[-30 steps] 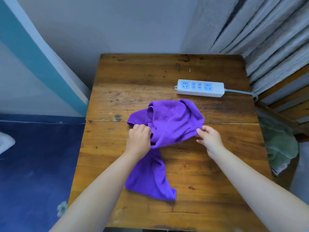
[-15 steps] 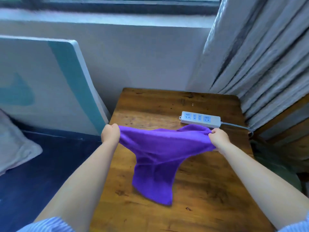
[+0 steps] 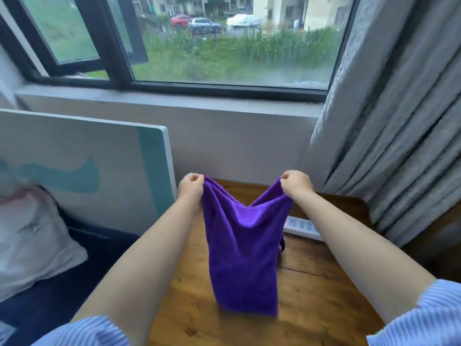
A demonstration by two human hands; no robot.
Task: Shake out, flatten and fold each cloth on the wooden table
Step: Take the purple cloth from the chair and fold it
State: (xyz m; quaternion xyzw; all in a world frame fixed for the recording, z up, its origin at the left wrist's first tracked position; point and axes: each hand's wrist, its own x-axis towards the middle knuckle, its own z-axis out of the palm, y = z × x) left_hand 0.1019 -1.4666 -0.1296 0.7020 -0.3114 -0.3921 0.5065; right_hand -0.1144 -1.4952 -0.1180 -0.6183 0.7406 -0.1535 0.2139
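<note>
Hands (image 3: 190, 187) pinching hanging purple cloth (image 3: 243, 248)

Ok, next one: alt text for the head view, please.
Both hands, left hand and right hand, pinch the top corners of a purple cloth that hangs above a wooden table. A white power strip lies on the table behind it, below a window with grey curtains.

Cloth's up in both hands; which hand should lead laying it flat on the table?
Probably the left hand: bare wood of the table lies under it. The right hand holds its corner of the cloth above the power strip, so it should follow.
</note>
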